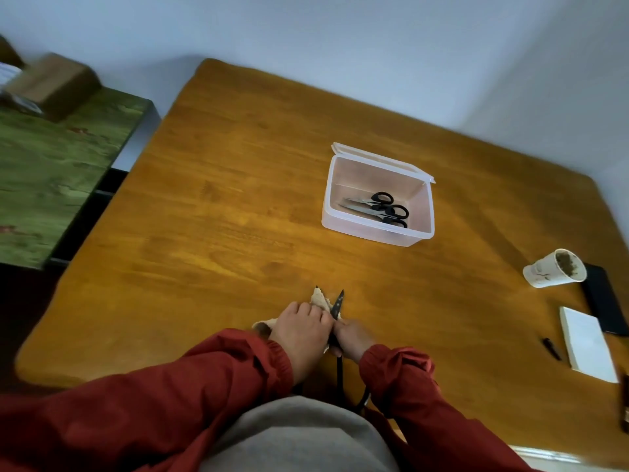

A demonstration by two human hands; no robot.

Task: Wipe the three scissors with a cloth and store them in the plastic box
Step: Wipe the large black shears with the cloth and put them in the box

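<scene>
Wood surface (221, 199), seen from above, head cam.

Both hands at 6 o'clock, near edge, touching each other. L hand (301, 323): fingers curled over a beige cloth (320, 298), cloth wrapped round one blade of the held scissors (337, 304). Blades spread: one dark tip pokes out of the cloth top, other blade bare just to its R, both pointing to 12. R hand (352, 338) clenched round the scissors below the pivot; black handle runs back toward the body at 6. Red sleeves on both arms.

Plastic box (371, 229) at approx 1 o'clock from the hands, well apart, translucent white, lid hinged open at far side. Inside: two scissors (381, 207), black handles to 3, steel blades to 9, lying side by side on the floor of the box, touching.

3 o'clock edge: paper cup (554, 269) on its side, brown residue inside, marks on wall too blurred to read. Beside it a dark flat slab (604, 301), white pad (587, 345), small black pen-like item (551, 349).

9–10 o'clock: green-topped table (58, 172) w/ cardboard box (54, 85), label unreadable.
</scene>
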